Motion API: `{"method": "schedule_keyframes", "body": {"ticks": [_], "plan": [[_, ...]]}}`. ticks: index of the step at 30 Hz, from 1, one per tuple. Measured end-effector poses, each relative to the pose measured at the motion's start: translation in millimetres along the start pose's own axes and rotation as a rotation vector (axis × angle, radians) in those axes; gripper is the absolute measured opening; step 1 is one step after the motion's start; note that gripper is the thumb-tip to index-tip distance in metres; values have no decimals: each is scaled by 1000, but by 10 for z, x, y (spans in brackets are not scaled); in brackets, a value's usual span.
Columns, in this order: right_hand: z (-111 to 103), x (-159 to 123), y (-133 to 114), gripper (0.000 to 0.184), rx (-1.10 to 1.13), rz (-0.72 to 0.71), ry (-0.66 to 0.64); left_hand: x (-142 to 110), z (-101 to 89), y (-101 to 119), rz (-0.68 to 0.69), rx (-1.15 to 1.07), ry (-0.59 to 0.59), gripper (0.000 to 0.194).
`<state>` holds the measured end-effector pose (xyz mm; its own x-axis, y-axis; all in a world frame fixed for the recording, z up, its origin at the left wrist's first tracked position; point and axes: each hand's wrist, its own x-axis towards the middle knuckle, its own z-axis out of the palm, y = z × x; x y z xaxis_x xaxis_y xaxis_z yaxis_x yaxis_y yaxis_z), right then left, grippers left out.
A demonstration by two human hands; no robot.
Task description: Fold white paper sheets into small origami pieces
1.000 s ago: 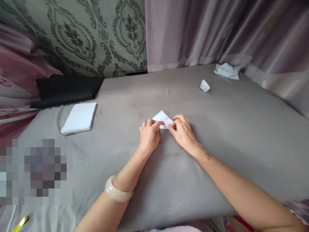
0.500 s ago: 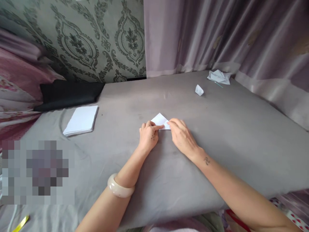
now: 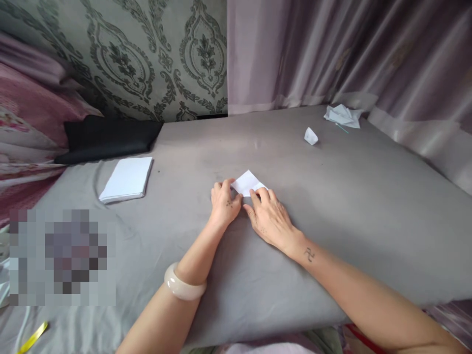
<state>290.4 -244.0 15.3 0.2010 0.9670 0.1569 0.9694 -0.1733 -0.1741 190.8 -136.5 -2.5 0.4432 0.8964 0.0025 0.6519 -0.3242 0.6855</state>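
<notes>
A small sheet of white paper [image 3: 246,184], folded to a triangle-like shape with its point away from me, lies on the grey cloth. My left hand [image 3: 224,200] grips its left corner, thumb along the near edge and index finger at the side. Across its right part rest the fingertips of my right hand [image 3: 271,214], fingers stretched and thumb apart, pressing the paper down. The paper's right corner is partly hidden under these fingers.
A stack of white paper [image 3: 127,178] lies at the left, before a folded black cloth [image 3: 110,137]. Far right are a small folded paper piece [image 3: 310,136], several crumpled white papers [image 3: 342,116] and a thin bluish stick [image 3: 342,128]. A yellow strip [image 3: 34,338] sits near left.
My right hand has shifted from the paper's right corner onto its near right part, fingers now flatter. My left thumb has drawn back to the near edge. The view has shifted slightly.
</notes>
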Motion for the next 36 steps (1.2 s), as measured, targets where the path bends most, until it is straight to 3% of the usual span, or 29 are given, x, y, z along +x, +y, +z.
{"method": "schedule_keyframes", "body": {"ticks": [9,12,17,22,24,28,34,36], "plan": [[37,64,129,38,125,-119,28,89,-78,-1,-73,-233,51,12],[81,155,284,35,252,-230,39,-30,-132,27,-103,-261,19,32],[102,224,469,37,310,-341,31,-282,-189,83,-70,-280,-152,62],[-2,180,504,40,301,-349,-40,-328,-247,125,-35,-167,-223,35],[-25,159,538,43,316,-362,-74,-321,-280,124,-37,-137,-279,36],[-29,110,609,45,323,-399,-96,-327,-306,66,128,-18,-284,44],[-68,61,565,43,265,-388,-64,-351,-284,20,480,423,-12,43],[-72,63,554,42,251,-400,-47,-332,-289,21,589,510,0,42]]}}
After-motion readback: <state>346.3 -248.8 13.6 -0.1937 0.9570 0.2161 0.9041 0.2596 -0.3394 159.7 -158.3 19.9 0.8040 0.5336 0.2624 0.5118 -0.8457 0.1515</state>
